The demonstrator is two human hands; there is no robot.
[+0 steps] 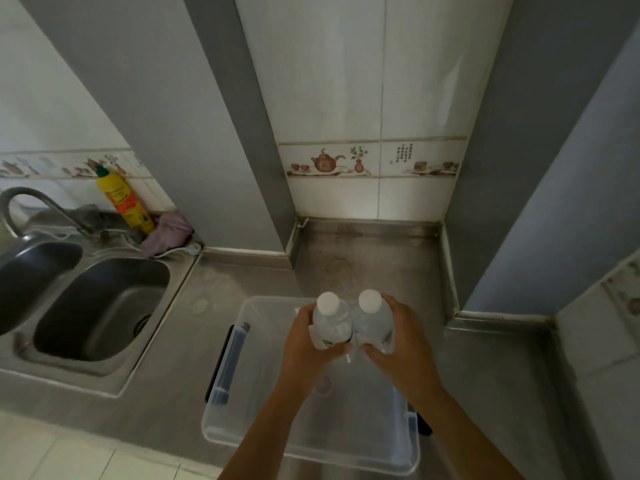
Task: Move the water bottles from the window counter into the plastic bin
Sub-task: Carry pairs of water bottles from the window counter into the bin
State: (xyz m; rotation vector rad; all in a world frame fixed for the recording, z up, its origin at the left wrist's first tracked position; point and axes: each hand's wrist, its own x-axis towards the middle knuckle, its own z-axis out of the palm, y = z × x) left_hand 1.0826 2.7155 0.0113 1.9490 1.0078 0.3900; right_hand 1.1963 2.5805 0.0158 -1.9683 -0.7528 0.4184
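Observation:
Two clear water bottles with white caps stand upright side by side above the far half of a clear plastic bin (239, 427). My left hand (306, 344) grips the left bottle (330, 322) around its body. My right hand (403, 344) grips the right bottle (374, 315) the same way. The two bottles touch each other. The bin sits on the steel counter near its front edge, with a dark handle on its left side. Whether the bottles' bases touch the bin floor is hidden by my hands.
A steel sink (100, 306) with a curved tap (31, 202) lies to the left. A yellow detergent bottle (124, 202) and a pink cloth (169, 230) stand behind it. Grey wall columns flank a steel counter recess (367, 247) beyond the bin.

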